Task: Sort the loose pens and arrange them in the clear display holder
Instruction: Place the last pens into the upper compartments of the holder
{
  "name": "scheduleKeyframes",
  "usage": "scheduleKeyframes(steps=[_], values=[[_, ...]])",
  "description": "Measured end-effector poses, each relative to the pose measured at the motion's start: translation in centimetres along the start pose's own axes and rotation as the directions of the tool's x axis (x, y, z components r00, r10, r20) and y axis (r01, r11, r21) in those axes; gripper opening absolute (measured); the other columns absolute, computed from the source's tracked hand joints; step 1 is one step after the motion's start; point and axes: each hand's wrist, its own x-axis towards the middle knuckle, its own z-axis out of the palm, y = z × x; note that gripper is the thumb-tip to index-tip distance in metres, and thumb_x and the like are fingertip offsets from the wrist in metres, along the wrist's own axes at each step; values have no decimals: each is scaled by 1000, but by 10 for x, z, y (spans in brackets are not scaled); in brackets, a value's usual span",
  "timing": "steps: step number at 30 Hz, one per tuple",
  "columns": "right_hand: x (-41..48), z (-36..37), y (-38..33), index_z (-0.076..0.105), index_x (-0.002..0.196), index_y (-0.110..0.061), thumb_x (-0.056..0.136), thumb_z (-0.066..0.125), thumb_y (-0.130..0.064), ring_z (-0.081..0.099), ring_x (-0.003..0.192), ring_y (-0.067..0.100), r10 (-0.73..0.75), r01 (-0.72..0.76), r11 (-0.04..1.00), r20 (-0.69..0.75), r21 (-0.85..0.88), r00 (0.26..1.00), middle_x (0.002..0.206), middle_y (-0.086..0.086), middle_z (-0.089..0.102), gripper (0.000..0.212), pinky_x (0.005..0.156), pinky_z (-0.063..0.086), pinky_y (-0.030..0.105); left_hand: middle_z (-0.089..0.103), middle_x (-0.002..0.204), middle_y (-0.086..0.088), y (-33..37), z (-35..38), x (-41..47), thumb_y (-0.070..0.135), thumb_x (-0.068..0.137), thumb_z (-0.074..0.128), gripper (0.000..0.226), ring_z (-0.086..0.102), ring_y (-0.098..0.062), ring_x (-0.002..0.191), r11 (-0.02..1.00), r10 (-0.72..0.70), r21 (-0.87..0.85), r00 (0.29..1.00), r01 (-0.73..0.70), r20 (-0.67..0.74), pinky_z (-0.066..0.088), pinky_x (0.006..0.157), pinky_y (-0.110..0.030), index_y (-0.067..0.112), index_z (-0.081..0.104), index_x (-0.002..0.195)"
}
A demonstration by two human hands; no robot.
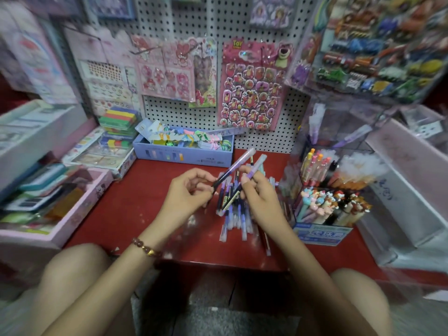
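Pens (234, 167) — one each, left grip (191, 190), right grip (259, 192)

Purple-and-black pens (234, 204) on a red shelf (135, 209), beside a blue box (184, 157)

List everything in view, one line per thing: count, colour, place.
table: one, red, centre
loose pens: a pile, uncountable, purple and blue with frosted caps, mid-table
left-hand pen: one, purple with dark barrel, raised over the pile
right-hand pen: one, same colours, beside it
clear display holder: one, transparent, right of the pile, already holding orange-pink pens
character pens: one boxful, mixed colours, in front of the holder
blue box: one, behind the pile, holding ribbon tags
pink tray: one, left edge
pegboard: one, white, back wall, hung with sticker sheets
bracelet: one, beaded, left wrist
left hand: pinches its pen
right hand: grips its pen
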Motion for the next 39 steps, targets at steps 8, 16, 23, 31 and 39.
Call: scheduleKeyframes(steps=[8, 16, 23, 31, 39], values=[[2, -26, -53, 58, 99, -24, 94, 46, -25, 44, 54, 4, -217, 257, 951, -221, 172, 951, 62, -9, 52, 13, 49, 34, 16, 67, 74, 14, 77, 27, 7, -5, 83, 63, 20, 61, 2, 71, 975, 217, -83, 967, -207, 136, 47, 67, -12, 14, 64, 87], [-1, -79, -84, 54, 84, -23, 97, 48, -21, 46, 54, -5, -304, 321, 947, -297, 7, 905, 58, -21, 52, 14, 54, 35, 9, 64, 79, 9, 108, 75, 20, -3, 85, 61, 15, 65, -7, 63, 959, 244, -202, 940, -198, 236, 49, 55, -16, 11, 59, 89], [-14, -147, -83, 46, 82, -24, 94, 44, -31, 42, 58, 1, -367, 243, 930, -684, -275, 630, 66, -11, 46, 14, 57, 32, 22, 65, 91, 7, 108, 113, 36, 3, 82, 69, 19, 63, -5, 86, 949, 313, -54, 905, -311, 289, 49, 74, -16, 20, 62, 89], [6, -182, -66, 53, 94, 3, 99, 45, -16, 56, 79, 37, -424, -35, 818, -644, -574, 637, 81, 19, 58, 21, 58, 17, 27, 39, 129, 4, 86, 138, 69, 26, 75, 77, 76, 51, -5, 100, 919, 221, 291, 959, -265, 176, 44, 92, -26, 26, 33, 137], [36, -167, -62, 43, 84, -11, 100, 42, -27, 43, 52, 9, -278, -59, 835, -512, -547, 812, 61, -5, 46, 23, 45, 30, 20, 41, 117, 2, 81, 150, 79, 23, 84, 69, 65, 50, 3, 79, 897, 275, 309, 946, -317, 172, 34, 75, 4, 22, 37, 141]])
